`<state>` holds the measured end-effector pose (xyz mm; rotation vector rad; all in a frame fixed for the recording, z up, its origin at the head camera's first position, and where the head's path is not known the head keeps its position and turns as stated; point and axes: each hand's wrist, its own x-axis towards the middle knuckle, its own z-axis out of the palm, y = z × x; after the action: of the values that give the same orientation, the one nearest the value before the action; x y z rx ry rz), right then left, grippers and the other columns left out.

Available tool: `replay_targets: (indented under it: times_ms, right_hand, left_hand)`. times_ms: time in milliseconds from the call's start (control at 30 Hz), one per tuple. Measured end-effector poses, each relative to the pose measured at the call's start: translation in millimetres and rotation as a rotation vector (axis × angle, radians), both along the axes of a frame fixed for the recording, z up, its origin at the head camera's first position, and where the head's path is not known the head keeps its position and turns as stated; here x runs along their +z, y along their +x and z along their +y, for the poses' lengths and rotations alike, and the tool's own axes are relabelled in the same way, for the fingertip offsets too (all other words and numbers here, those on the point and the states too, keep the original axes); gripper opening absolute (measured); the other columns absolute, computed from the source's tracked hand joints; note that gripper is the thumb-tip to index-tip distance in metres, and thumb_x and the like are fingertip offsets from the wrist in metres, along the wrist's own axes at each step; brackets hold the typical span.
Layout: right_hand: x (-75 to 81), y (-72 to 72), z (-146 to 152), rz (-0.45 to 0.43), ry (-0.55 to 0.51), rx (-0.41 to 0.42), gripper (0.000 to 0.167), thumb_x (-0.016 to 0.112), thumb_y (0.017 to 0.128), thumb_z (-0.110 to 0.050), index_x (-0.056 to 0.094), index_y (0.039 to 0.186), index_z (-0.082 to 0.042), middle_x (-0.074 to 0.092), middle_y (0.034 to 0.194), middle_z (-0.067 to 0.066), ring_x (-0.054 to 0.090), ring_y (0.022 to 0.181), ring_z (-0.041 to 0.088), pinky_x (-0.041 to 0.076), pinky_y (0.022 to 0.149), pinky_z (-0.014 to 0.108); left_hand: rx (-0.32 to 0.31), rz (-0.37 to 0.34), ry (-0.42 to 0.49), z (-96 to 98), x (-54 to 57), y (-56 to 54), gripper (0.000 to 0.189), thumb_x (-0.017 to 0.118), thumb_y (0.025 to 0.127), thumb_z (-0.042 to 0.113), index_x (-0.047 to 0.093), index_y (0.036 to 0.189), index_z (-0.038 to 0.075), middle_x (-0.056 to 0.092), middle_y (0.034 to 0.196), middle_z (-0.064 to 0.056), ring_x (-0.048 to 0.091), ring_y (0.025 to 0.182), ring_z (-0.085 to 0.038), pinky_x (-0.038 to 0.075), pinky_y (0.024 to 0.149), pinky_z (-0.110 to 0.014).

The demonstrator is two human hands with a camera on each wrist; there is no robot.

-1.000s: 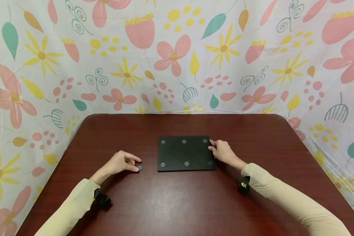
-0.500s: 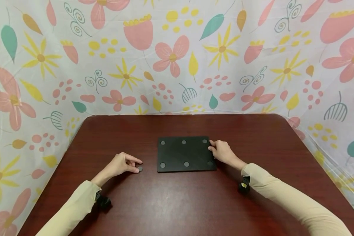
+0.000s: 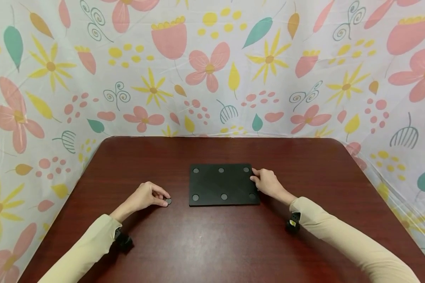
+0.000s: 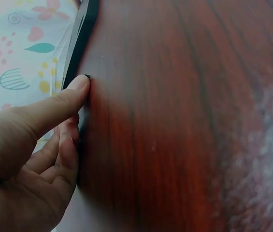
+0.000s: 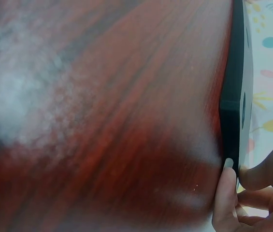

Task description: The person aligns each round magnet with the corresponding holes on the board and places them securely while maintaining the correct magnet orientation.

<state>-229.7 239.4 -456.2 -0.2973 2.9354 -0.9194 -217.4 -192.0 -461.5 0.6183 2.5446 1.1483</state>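
Observation:
In the head view a small grey disc [image 3: 169, 201] lies on the table left of a flat black board [image 3: 221, 183]. The thumb and index finger of my left hand [image 3: 146, 196] pinch that disc at its edge. Round grey spots show along the board's far and front sides; the one at its front right corner [image 3: 252, 196] looks darker than the others. My right hand [image 3: 269, 184] grips the board's right edge. Seen from the right wrist, one fingertip [image 5: 228, 175] presses the board's side wall, with the thumb over the top.
A dark reddish-brown table [image 3: 198, 243] with rounded far corners carries everything. Behind it and at both sides hangs a white cloth [image 3: 212, 106] printed with flowers and leaves. Each wrist wears a black camera.
My left index finger has come down onto the disc, closing the gap to the thumb. The disc, the board and my right hand have stayed in place.

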Motion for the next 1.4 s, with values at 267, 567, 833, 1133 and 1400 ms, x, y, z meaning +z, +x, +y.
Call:
replay_targets:
  times_ms: [267, 567, 833, 1133, 1400]
  right_hand:
    - [0.6, -0.2, 1.0, 0.017, 0.006, 0.011, 0.043, 0.055, 0.098, -0.008, 0.048, 0.136, 0.012, 0.068, 0.099, 0.029, 0.052, 0.045, 0.01, 0.04, 0.044, 0.023]
    - [0.4, -1.6, 0.8, 0.022, 0.005, 0.018, 0.043, 0.055, 0.097, -0.008, 0.048, 0.135, 0.011, 0.068, 0.089, 0.025, 0.054, 0.046, 0.009, 0.041, 0.044, 0.022]
    - [1.2, -0.4, -0.7, 0.04, -0.001, 0.025, 0.042, 0.056, 0.097, -0.006, 0.049, 0.133, 0.013, 0.066, 0.107, 0.032, 0.052, 0.045, 0.008, 0.04, 0.043, 0.022]
    - [2.1, -0.8, 0.2, 0.041, 0.0, 0.023, 0.043, 0.056, 0.097, -0.006, 0.048, 0.134, 0.014, 0.068, 0.096, 0.029, 0.055, 0.046, 0.01, 0.041, 0.044, 0.022]
    - [-0.4, 0.6, 0.9, 0.015, -0.001, 0.011, 0.043, 0.056, 0.097, -0.008, 0.049, 0.135, 0.011, 0.068, 0.095, 0.027, 0.053, 0.046, 0.009, 0.041, 0.044, 0.023]
  left_hand:
    - [0.004, -0.001, 0.012, 3.5, 2.6, 0.8, 0.014, 0.083, 0.076, 0.019, 0.079, 0.088, 0.014, 0.065, 0.069, 0.003, 0.055, 0.059, -0.006, 0.045, 0.055, -0.02]
    - [0.005, 0.05, 0.039, 1.5, -0.4, -0.9, 0.015, 0.081, 0.079, 0.019, 0.076, 0.09, 0.01, 0.072, 0.082, -0.001, 0.062, 0.07, -0.007, 0.052, 0.062, -0.022]
    - [0.08, 0.005, 0.149, 10.4, 7.5, 1.8, 0.02, 0.078, 0.081, 0.011, 0.072, 0.097, 0.001, 0.073, 0.086, -0.012, 0.068, 0.075, -0.014, 0.054, 0.062, -0.024]
    - [0.079, -0.033, 0.237, 29.0, 37.3, 17.6, 0.021, 0.074, 0.082, 0.002, 0.069, 0.1, -0.008, 0.071, 0.086, -0.018, 0.067, 0.071, -0.013, 0.051, 0.06, -0.021]
    - [0.073, -0.025, 0.266, 37.5, 34.4, 21.6, 0.02, 0.074, 0.082, 0.002, 0.07, 0.099, -0.007, 0.071, 0.087, -0.019, 0.067, 0.073, -0.013, 0.052, 0.063, -0.021]
